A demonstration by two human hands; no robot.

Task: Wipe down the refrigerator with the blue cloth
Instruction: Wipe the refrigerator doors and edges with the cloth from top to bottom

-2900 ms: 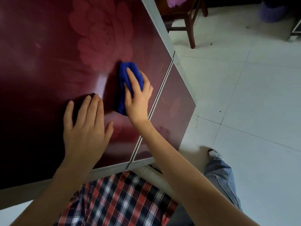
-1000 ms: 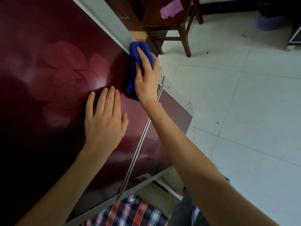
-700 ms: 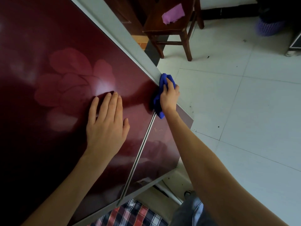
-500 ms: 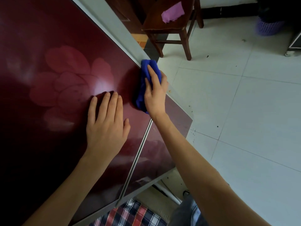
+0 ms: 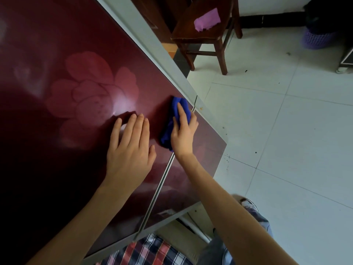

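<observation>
Since half a second ago my right hand has drawn the bunched blue cloth back from the far right edge of the door towards my left hand, which has not shifted.

Off to the far right, a dark wooden chair stands on the pale tiled floor with a crumpled pink rag on its seat. A purple mesh basket sits farther right, partly in shadow. Near the bottom I see my red-and-blue checked shirt and, to the right, one shoe on the tiles. Nothing lies between the cloth and the door; only my own forearms cross the near part of the panel.

The refrigerator shows a glossy dark-red front with a faint pale flower printed on it and a bright glare patch just beyond my left fingertips. A grey trim runs along its right edge, and a thin metal strip divides the two door panels.

My left hand lies flat on the door, fingers straight and together. My right hand grips the blue cloth, fingers curved over the wad, pressing it to the door just left of the metal strip and close beside my left hand.
</observation>
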